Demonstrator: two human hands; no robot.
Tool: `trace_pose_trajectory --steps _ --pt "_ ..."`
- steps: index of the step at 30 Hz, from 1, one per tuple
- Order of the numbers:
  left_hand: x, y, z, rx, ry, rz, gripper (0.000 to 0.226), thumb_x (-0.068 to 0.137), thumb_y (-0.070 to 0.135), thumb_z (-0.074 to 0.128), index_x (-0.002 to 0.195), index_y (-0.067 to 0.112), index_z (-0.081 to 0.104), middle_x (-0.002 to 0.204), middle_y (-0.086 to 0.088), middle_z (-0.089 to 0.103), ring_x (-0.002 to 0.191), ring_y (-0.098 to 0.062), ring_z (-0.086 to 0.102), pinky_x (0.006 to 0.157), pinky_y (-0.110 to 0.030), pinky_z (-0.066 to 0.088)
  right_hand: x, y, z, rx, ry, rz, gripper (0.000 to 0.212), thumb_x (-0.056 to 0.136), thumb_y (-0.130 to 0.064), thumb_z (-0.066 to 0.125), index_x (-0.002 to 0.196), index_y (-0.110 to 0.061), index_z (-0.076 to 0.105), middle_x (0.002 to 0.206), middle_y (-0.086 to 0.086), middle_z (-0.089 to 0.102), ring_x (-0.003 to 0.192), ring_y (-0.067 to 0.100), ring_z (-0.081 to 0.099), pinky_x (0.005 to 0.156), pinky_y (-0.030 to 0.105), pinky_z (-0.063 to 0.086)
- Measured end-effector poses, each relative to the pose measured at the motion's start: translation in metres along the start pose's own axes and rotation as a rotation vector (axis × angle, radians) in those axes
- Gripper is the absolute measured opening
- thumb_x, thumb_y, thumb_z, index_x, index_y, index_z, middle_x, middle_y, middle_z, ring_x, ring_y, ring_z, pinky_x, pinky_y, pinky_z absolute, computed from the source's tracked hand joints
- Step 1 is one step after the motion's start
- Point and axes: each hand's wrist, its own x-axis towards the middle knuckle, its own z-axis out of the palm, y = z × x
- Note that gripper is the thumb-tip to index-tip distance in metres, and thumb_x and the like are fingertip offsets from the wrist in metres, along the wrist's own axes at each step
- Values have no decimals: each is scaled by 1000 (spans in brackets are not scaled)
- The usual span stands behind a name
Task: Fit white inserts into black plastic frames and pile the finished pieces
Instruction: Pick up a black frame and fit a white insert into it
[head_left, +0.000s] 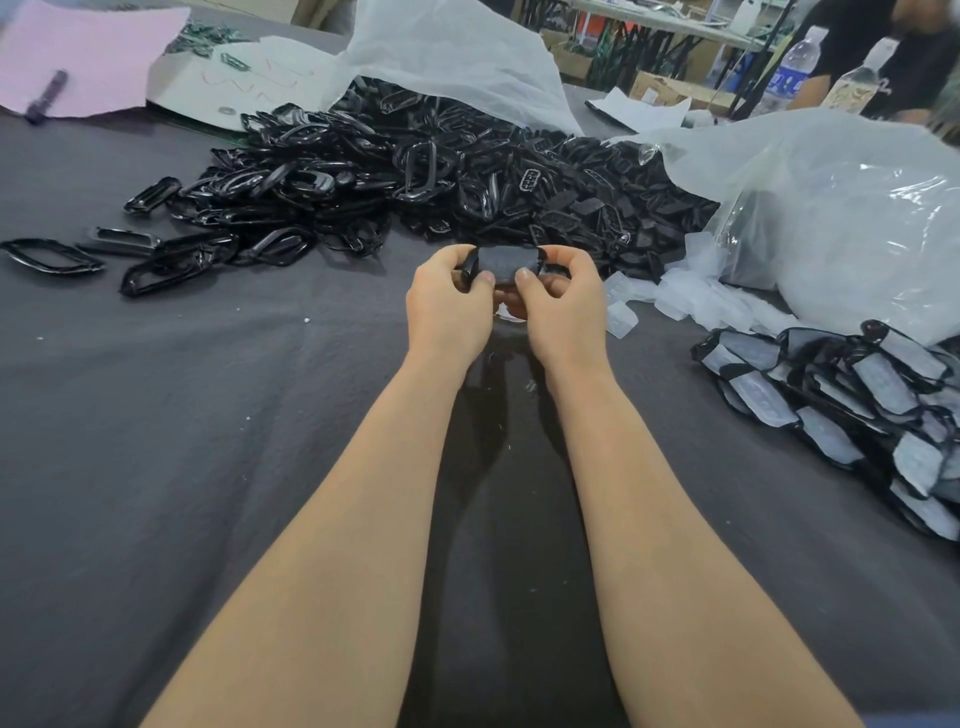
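head cam | forward-down | close over table (156, 415)

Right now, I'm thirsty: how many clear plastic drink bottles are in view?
2. A blue-labelled clear plastic bottle stands at the far right; a pale-labelled one stands just right of it. More may hide behind the white plastic bag.

A dark grey cloth (156, 415) covers the table. At the far left a pink sheet (93, 47) lies with a dark marker (48, 96) on it, beside a scribbled white card (249, 78). Two crumpled clear plastic bags (457, 47) (831, 208) lie at the back and right. Behind them stand two water bottles (789, 73) (860, 78), near a seated person in a black top (878, 41) and a cardboard box (670, 88)
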Motion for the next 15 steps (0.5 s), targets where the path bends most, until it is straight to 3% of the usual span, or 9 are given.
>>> trace_pose_trajectory --steps 6,12,15 --pt "0 -1 0 -9 6 -2 30 95 6 52 123 9 61 107 -8 70 101 -24 66 95 -43 53 -1 0 1 -12 -36 -23 24 91 -5 58 107 -20 49 101 14 69 93 26 68 89 45 54" --pt "-4 0 -1 -24 1 63 14 92 11 59 105 15 64 95 -5 71 92 -21 68 90 -43 55 0 1 -1 13 -20 -34 25 89 -2 59 107 -17 49 89 4 69 85 17 70 86 37 57" --pt "-3 -1 -1 -20 24 70 13 95 10 55 101 18 63 89 1 70 82 -10 68 87 -39 57 -1 1 0 5 -19 -29 24 90 -3 58 107 -17 50 96 10 70 87 21 70 86 39 57"
